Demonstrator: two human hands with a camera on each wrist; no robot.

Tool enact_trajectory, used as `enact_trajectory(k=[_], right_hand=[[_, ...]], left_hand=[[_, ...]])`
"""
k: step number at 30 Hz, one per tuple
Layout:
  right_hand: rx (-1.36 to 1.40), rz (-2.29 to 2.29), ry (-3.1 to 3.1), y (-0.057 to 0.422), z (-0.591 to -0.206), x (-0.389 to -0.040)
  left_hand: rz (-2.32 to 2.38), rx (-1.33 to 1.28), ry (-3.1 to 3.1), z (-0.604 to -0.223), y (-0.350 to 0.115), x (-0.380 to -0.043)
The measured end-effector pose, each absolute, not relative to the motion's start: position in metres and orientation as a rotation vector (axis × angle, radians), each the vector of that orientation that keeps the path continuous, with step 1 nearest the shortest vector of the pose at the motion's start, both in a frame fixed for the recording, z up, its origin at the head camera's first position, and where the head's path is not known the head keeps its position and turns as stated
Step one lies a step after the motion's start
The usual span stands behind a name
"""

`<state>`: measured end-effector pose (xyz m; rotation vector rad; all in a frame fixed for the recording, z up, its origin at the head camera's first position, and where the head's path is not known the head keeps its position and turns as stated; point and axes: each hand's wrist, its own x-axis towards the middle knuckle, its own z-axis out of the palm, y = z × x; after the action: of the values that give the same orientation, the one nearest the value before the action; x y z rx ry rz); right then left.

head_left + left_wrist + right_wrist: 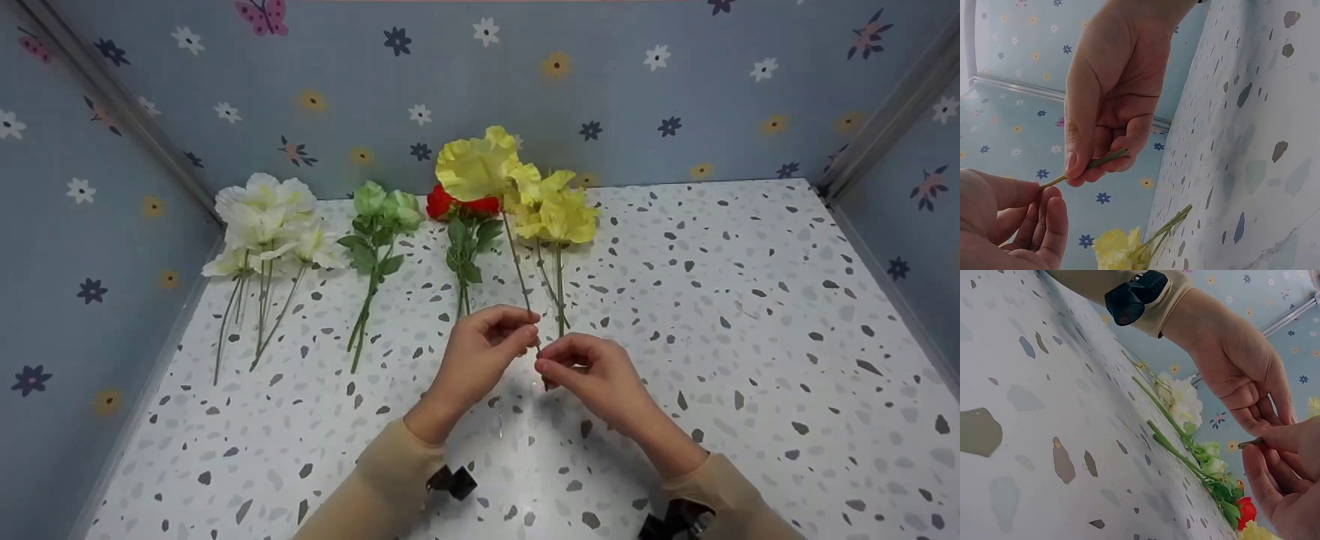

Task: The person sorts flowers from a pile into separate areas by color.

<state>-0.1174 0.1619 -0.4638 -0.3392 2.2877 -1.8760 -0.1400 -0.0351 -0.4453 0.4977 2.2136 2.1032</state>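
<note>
A single yellow flower point(476, 166) is raised above the table, tilted with its ruffled bloom toward the back wall. My left hand point(476, 356) pinches its thin stem between thumb and fingers. Just below, my right hand point(600, 379) pinches the stem near its lower end. In the left wrist view, the stem point(1053, 181) runs between the fingertips of both hands. The cut end of the stem point(1249, 444) pokes out past the right thumb in the right wrist view. Behind the hands lie more yellow flowers point(566, 217), partly overlapped by the raised bloom.
Along the back lie white flowers point(262, 214), pale green flowers point(401, 208) and red flowers point(441, 202), stems pointing forward. The speckled table point(750, 315) is bounded by patterned blue panels point(637, 97) at the back and both sides.
</note>
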Motion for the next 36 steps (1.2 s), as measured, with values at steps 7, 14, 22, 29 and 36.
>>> enact_trajectory(k=[7, 14, 22, 29, 36], right_hand=[[-0.329, -1.861, 2.310, 0.164, -0.462, -0.119], [-0.217, -1.797, 2.428, 0.188, -0.458, -0.134], [-0.037, -1.780, 2.550, 0.241, -0.446, -0.154], [0.122, -1.711, 2.667, 0.294, -0.442, -0.162], [0.348, -1.684, 2.689, 0.338, -0.442, -0.168]], left_hand=[[2.155, 0.481, 2.184, -0.449, -0.036, -0.145], [2.079, 0.390, 2.344, -0.450, -0.034, -0.162], [1.723, 0.342, 2.652, -0.441, -0.010, -0.197], [1.408, 0.393, 2.830, -0.445, 0.031, -0.222], [1.063, 0.386, 2.994, -0.462, 0.060, -0.231]])
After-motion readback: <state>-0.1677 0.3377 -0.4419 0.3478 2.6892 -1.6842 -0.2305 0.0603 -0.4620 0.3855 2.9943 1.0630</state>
